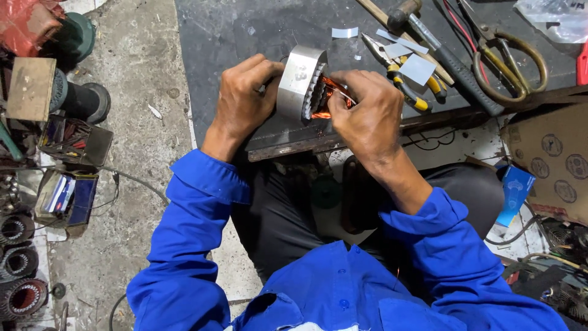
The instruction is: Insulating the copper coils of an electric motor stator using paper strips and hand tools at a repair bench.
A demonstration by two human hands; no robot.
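A: Stator position relative to the fingers?

B: Motor stator sits between both hands, resting on its curved side at the near edge of the dark work board. Its bore axis runs left to right. The left hand grips the plain steel shell from the left, fingers wrapped against the outer wall. The right hand covers the open right face, fingertips pinched together on the copper winding that bulges from the slots.

A: Which hand is nearer the winding?

B: The right; it touches the copper. The left touches only the shell.

A: Edges near the fingers?

B: The board's front lip runs just below both wrists; beyond it the surface drops to the person's lap.

A: Room beyond the fingers?

B: Just past the right fingers lie yellow-handled pliers and cut slips of grey insulating paper. Farther right are a hammer and large scissors. Beyond the left fingers the board is bare, then concrete floor.
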